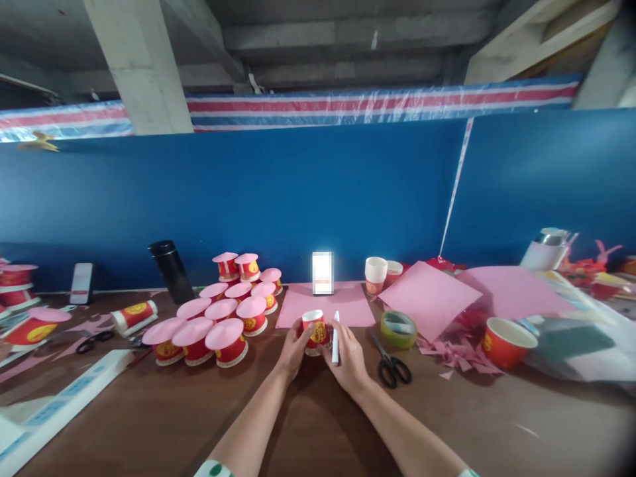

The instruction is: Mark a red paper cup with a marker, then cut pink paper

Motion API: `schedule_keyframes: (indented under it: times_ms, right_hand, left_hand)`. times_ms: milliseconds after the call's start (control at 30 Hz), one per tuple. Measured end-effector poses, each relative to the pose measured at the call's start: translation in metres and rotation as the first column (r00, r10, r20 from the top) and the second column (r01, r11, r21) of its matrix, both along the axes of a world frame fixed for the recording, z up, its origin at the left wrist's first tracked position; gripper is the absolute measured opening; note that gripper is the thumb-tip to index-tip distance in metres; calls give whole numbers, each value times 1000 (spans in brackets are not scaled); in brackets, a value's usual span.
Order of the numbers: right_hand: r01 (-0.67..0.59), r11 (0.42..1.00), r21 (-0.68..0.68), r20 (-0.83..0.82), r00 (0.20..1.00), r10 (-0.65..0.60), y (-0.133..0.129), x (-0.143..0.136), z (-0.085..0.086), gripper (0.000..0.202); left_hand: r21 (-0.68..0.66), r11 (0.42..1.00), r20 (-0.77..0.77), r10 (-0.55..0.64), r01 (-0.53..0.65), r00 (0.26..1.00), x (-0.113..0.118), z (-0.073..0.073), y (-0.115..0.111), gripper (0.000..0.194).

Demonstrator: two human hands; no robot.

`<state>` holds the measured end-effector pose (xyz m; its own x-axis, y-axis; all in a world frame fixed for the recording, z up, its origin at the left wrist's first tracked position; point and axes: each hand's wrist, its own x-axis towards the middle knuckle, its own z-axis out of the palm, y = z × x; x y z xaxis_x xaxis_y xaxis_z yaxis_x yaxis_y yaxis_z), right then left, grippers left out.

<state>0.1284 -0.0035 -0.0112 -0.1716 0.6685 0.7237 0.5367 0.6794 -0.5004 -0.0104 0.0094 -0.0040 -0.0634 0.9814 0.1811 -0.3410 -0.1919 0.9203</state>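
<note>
A red paper cup (318, 333) with a yellow emblem and a white rim stands upright in front of me. My left hand (294, 348) is closed around its left side. My right hand (348, 354) grips a white pen (336, 341), tip upward, and its fingers rest close against the cup's right side; whether they press on it I cannot tell. Behind the cup lies a pink paper sheet (293, 301), with a lit phone (322, 273) upright at its back edge. Black-handled scissors (390, 364) and a roll of tape (398, 330) lie right of my right hand.
Several red cups with pink paper discs on top (224, 334) stand at left, near a black bottle (171, 271). At right are stacked white cups (376, 273), pink sheets (431, 299), paper scraps (462, 354) and a large red cup (507, 344). A blue partition (318, 192) closes the back.
</note>
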Motion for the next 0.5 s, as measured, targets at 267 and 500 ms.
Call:
schedule_keyframes:
  times_ms: [267, 500]
  right_hand:
    - [87, 995, -40, -65, 994, -89, 12, 7, -3, 41]
    - [133, 966, -220, -216, 959, -181, 26, 17, -9, 34]
  left_hand:
    - [-55, 998, 137, -32, 40, 990, -6, -10, 6, 42]
    - [8, 993, 100, -120, 120, 988, -6, -10, 6, 40]
